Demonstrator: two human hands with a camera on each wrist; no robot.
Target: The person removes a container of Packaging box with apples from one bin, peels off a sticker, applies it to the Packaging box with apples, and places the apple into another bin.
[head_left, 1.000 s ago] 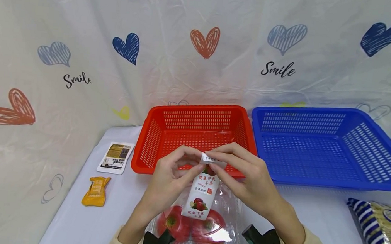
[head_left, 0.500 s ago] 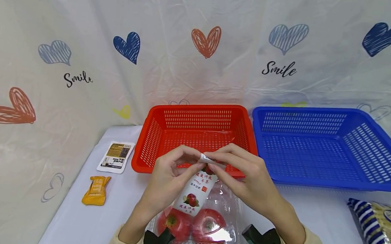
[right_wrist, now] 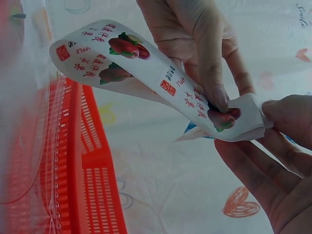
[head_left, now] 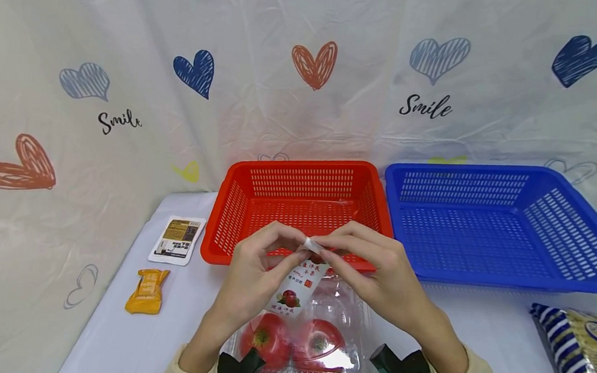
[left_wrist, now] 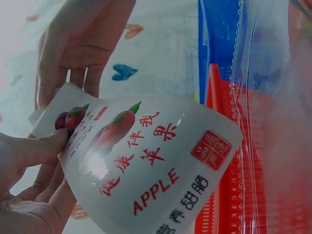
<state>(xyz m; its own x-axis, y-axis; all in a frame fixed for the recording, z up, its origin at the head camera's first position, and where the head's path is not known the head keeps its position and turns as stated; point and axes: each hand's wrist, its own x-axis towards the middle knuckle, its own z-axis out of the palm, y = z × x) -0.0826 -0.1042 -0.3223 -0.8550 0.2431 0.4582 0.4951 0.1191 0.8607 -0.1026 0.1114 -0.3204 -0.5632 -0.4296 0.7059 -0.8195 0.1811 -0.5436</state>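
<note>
In the head view, a white paper label strip [head_left: 288,295] printed with red apples hangs between both hands. The left hand [head_left: 254,265] pinches its upper end between thumb and fingers. From the other side, the right hand [head_left: 372,255] pinches the same end, which is folded over into a small flap. The right wrist view shows the strip [right_wrist: 151,80] bent into a long loop, and the left wrist view shows the word APPLE on the label [left_wrist: 161,146]. Below the hands lies a clear plastic clamshell box [head_left: 343,309], with red apples [head_left: 266,340] inside.
Behind the hands stands a red basket [head_left: 296,210], with a blue basket [head_left: 464,236] to its right. At left lie a white-edged flat packet [head_left: 178,241] and a small yellow packet [head_left: 148,292]. A striped bag [head_left: 584,354] lies at far right.
The strip's lower end has swung to the left and upward, and its folded top flap shows smaller and turned between the fingertips. Both hands stay nearly in place.
</note>
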